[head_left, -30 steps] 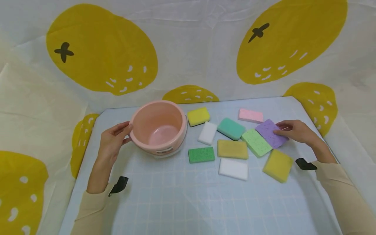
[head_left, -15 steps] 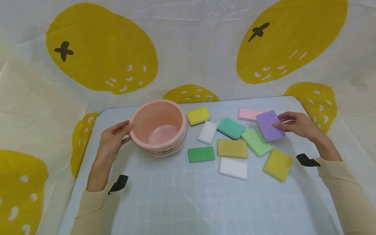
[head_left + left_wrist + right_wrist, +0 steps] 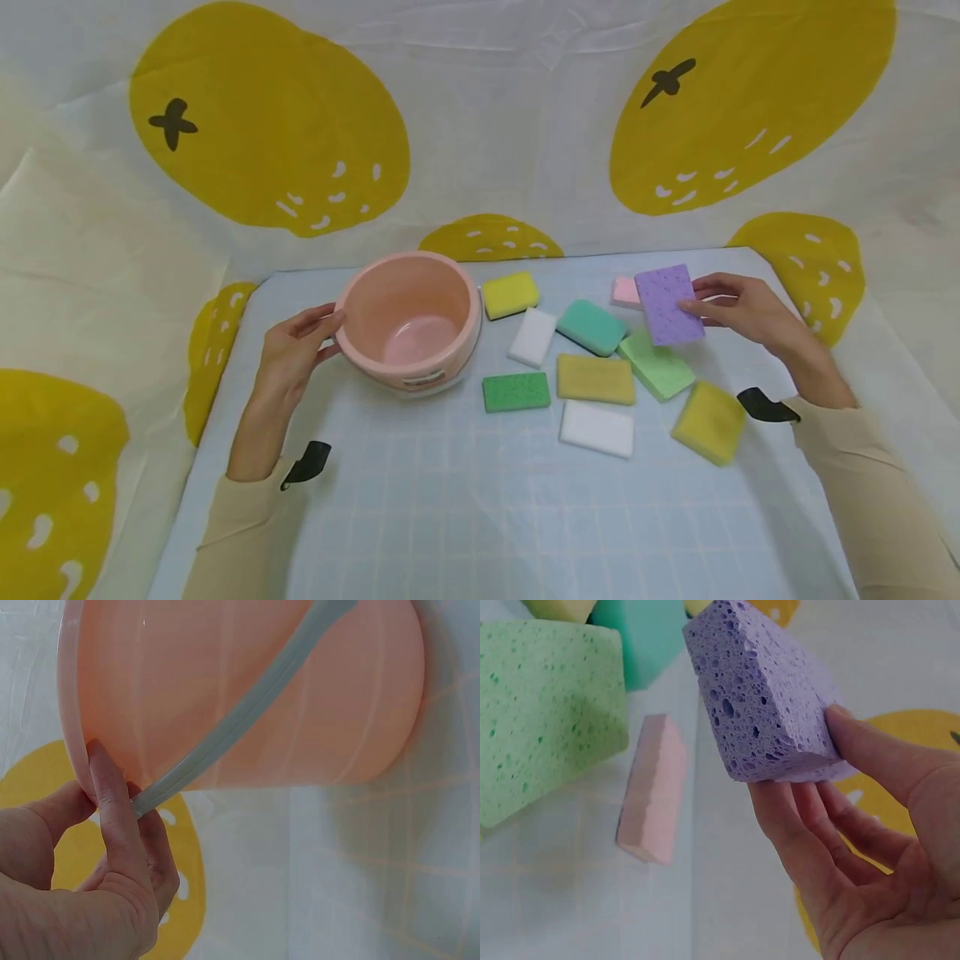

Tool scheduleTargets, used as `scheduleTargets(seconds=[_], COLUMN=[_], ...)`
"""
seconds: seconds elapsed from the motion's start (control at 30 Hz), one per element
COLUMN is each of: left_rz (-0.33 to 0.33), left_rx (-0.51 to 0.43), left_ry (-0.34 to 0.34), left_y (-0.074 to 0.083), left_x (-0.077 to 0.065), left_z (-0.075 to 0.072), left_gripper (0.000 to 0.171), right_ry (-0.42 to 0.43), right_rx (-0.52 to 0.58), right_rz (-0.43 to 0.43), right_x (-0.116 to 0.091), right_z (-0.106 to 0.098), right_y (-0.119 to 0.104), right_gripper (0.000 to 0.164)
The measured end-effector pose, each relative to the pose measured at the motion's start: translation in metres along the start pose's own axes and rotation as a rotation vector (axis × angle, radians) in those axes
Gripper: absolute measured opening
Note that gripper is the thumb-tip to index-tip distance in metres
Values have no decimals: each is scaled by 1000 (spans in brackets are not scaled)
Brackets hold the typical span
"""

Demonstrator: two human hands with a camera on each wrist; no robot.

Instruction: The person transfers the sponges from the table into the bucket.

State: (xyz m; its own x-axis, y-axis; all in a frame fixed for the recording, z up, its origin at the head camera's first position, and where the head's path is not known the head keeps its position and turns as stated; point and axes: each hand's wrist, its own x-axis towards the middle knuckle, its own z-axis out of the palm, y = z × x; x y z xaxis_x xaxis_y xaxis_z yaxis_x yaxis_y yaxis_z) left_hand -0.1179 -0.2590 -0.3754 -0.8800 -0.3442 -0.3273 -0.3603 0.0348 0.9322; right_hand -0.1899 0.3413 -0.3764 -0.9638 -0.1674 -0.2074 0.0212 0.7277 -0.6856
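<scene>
Two beige-sleeved forearms (image 3: pixel 862 483) reach forward over the pale tabletop (image 3: pixel 450 517), one at each side, and we see both hands at work on separate things. The left hand (image 3: pixel 296 350) is raised at the near-left side of the pink bucket (image 3: pixel 408 287), wrist up and palm turned toward it. From the left wrist we find the thumb at the rim and the forefinger along the outer wall just below, so these fingers (image 3: pixel 116 817) are clamped on the bucket's edge. The others bend close to the grey handle (image 3: pixel 225 739); we cannot quite tell whether they touch it.

The right hand (image 3: pixel 750 308) comes in from the right, its forearm slanting inward and its fingers pointing left. We see them clamped on the purple sponge (image 3: pixel 670 308), thumb on one face and fingers beneath the other, gripping its right edge. The sponge is held up off the tabletop, tilted, and from the head it covers part of the pink sponge (image 3: pixel 626 292) and a corner of the light green sponge (image 3: pixel 660 371).

Between bucket and right hand we count more sponges lying flat, among them a teal one (image 3: pixel 592 327) and a dark green one (image 3: pixel 516 392).
</scene>
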Motion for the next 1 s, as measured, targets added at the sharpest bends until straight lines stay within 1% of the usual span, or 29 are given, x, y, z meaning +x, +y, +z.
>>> scheduleTargets(seconds=[0.1, 0.27, 0.6, 0.77, 1.0], left_rz=[2, 9, -2, -2, -7], left_rx=[-6, -5, -21, -11, 16], left_ry=[-1, -2, 1, -3, -1], left_y=[0, 0, 0, -1, -1], left_x=[0, -1, 0, 0, 1], left_z=[-1, -1, 0, 0, 0], left_gripper=[62, 62, 60, 62, 64], right_ry=[11, 17, 21, 25, 26], right_rx=[27, 35, 71, 99, 125], right_rz=[-16, -17, -63, -89, -100], right_x=[5, 9, 15, 18, 22], right_z=[6, 12, 19, 23, 29], right_y=[-9, -26, -52, -64, -80], right_gripper=[71, 73, 67, 62, 59])
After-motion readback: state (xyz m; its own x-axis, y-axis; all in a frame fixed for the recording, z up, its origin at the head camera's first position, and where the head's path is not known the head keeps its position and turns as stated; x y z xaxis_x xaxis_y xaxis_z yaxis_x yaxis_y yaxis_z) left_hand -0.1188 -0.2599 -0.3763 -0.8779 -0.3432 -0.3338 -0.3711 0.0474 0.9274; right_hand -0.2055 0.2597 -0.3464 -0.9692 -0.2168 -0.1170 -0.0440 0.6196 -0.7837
